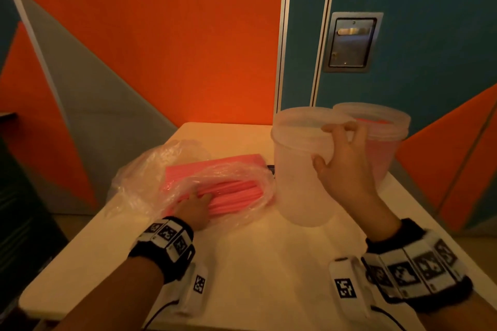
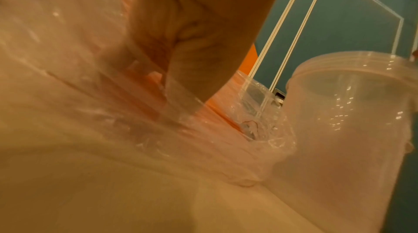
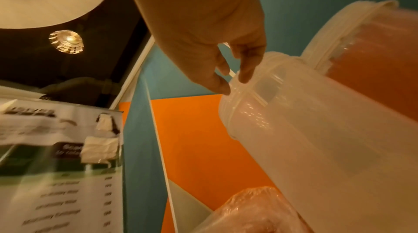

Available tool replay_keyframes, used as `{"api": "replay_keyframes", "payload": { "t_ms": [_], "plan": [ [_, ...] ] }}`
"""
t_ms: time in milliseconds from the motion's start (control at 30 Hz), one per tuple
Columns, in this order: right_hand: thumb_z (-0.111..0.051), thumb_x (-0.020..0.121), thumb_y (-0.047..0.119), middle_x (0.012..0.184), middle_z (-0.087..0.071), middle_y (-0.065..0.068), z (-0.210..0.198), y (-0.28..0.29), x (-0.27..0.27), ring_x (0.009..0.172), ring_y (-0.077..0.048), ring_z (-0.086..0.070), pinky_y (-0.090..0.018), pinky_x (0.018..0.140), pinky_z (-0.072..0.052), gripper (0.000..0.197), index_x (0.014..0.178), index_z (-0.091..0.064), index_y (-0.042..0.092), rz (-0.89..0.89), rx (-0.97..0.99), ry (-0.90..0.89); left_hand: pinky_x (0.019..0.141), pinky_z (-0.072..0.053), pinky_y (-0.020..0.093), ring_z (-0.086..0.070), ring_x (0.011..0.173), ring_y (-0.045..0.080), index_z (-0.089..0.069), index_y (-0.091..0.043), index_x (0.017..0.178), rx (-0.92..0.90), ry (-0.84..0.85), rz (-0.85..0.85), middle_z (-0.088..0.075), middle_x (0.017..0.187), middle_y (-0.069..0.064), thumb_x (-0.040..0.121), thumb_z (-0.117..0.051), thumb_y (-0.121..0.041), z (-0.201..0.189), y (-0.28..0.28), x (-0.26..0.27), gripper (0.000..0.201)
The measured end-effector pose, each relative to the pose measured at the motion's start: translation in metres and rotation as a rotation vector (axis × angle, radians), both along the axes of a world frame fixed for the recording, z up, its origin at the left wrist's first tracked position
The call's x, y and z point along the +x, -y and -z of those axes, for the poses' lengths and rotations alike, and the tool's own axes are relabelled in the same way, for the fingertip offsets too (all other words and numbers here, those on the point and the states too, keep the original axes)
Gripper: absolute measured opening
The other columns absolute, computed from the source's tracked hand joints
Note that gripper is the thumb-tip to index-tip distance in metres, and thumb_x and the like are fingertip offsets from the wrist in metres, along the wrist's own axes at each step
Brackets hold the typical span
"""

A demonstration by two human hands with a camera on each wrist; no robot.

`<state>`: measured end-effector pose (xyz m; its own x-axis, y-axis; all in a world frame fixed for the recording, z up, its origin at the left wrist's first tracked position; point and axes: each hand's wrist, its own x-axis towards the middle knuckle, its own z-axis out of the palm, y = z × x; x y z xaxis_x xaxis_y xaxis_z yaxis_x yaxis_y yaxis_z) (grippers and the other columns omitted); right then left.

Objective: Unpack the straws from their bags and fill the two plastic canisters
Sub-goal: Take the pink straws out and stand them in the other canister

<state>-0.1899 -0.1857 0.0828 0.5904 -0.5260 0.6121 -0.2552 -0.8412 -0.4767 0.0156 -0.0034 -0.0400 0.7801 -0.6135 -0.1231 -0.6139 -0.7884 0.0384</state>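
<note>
A clear plastic bag (image 1: 150,169) lies open on the table, with loose pink straws (image 1: 234,193) inside. My left hand (image 1: 199,197) reaches into its mouth. In the left wrist view the left hand (image 2: 158,83) has thumb and fingers closed round a bunch of the straws (image 2: 214,110) under the film. My right hand (image 1: 325,145) grips the rim of the empty translucent canister (image 1: 298,169), which leans toward the bag. In the right wrist view the right hand (image 3: 235,84) pinches that canister (image 3: 328,147) at the rim. Behind it stands a second canister (image 1: 382,126), holding pink straws.
A flat pink pack (image 1: 215,165) lies under the bag's far side. The white table (image 1: 242,263) ends near the orange wall (image 1: 161,48) and a blue panel with a metal plate (image 1: 352,41). A printed menu sheet (image 3: 58,156) hangs at the side.
</note>
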Motion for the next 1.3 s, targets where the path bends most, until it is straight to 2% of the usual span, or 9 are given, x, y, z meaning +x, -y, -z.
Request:
{"api": "replay_keyframes", "payload": {
  "t_ms": [133,200,333,433,567,833,933,1100,1300],
  "plan": [
    [-0.059,0.082,0.003,0.112,-0.050,-0.010,0.023,-0.043,0.006,0.066,-0.017,-0.048,-0.028,0.069,-0.046,0.024,0.104,-0.060,0.010,-0.215,-0.108,0.017,0.100,-0.044,0.042,-0.051,0.118,0.030,-0.041,-0.019,0.134,-0.032,0.097,-0.023,-0.037,0.142,0.015,0.095,-0.042,-0.026,-0.002,-0.001,-0.014,0.040],
    [-0.053,0.085,0.006,0.102,-0.059,-0.011,0.044,-0.060,0.026,0.079,-0.026,-0.057,-0.035,0.076,-0.048,0.017,0.097,-0.064,0.009,-0.357,-0.124,-0.207,0.094,-0.048,0.037,-0.056,0.110,0.025,-0.051,-0.016,0.125,-0.120,0.154,-0.011,-0.049,0.132,0.012,0.095,-0.041,-0.022,-0.004,-0.003,-0.021,0.032],
    [-0.047,0.087,0.004,0.115,-0.062,-0.012,0.075,-0.078,0.069,0.109,-0.029,-0.057,-0.031,0.089,-0.043,0.028,0.109,-0.065,0.009,-0.435,-0.097,-0.511,0.101,-0.043,0.037,-0.050,0.121,0.026,-0.046,-0.024,0.134,-0.176,0.111,0.077,-0.042,0.141,0.007,0.093,-0.044,-0.019,0.000,-0.015,-0.027,0.041],
    [-0.052,0.088,0.007,0.122,-0.058,-0.013,0.083,-0.083,0.092,0.111,-0.027,-0.055,-0.027,0.091,-0.042,0.029,0.116,-0.061,0.006,-0.475,-0.072,-0.541,0.098,-0.039,0.022,-0.050,0.123,0.021,-0.053,-0.023,0.131,-0.343,0.027,0.146,-0.050,0.138,-0.001,0.089,-0.052,-0.013,-0.010,-0.028,-0.034,0.043],
    [-0.058,0.087,0.020,0.115,-0.064,-0.014,0.095,-0.098,0.126,0.104,-0.032,-0.060,-0.040,0.088,-0.050,0.033,0.119,-0.060,0.013,-0.590,-0.185,-0.601,0.082,-0.038,0.013,-0.063,0.104,0.019,-0.068,-0.019,0.114,-0.617,0.080,-0.014,-0.068,0.116,0.004,0.082,-0.052,0.003,-0.028,-0.045,-0.044,0.042],
    [-0.046,0.092,0.013,0.127,-0.055,-0.011,0.112,-0.117,0.155,0.112,-0.030,-0.054,-0.042,0.091,-0.047,0.034,0.124,-0.058,0.018,-0.648,-0.366,-0.659,0.086,-0.045,0.023,-0.064,0.102,0.022,-0.065,-0.018,0.118,-0.629,0.124,-0.142,-0.068,0.115,0.008,0.085,-0.046,0.008,-0.025,-0.065,-0.058,0.045],
    [-0.042,0.093,0.013,0.122,-0.058,-0.012,0.111,-0.117,0.155,0.108,-0.031,-0.056,-0.042,0.081,-0.047,0.038,0.127,-0.054,0.022,-0.641,-0.427,-0.678,0.089,-0.046,0.027,-0.064,0.103,0.025,-0.066,-0.017,0.117,-0.618,0.143,-0.156,-0.068,0.114,0.009,0.085,-0.047,0.006,-0.021,-0.068,-0.053,0.043],
    [-0.046,0.090,0.008,0.105,-0.066,-0.016,0.109,-0.115,0.154,0.096,-0.034,-0.063,-0.043,0.080,-0.053,0.024,0.105,-0.064,0.004,-0.586,-0.450,-0.819,0.090,-0.045,0.028,-0.061,0.109,0.024,-0.060,-0.015,0.123,-0.539,0.138,-0.193,-0.064,0.121,0.008,0.082,-0.048,0.005,-0.018,-0.074,-0.045,0.047],
    [-0.050,0.091,0.008,0.108,-0.063,-0.018,0.102,-0.104,0.149,0.098,-0.032,-0.061,-0.039,0.086,-0.050,0.020,0.105,-0.062,0.001,-0.635,-0.413,-0.870,0.090,-0.050,0.033,-0.060,0.109,0.024,-0.055,-0.020,0.128,-0.484,0.087,-0.185,-0.062,0.124,0.006,0.080,-0.059,-0.003,-0.018,-0.080,-0.046,0.051]
  ]
}}
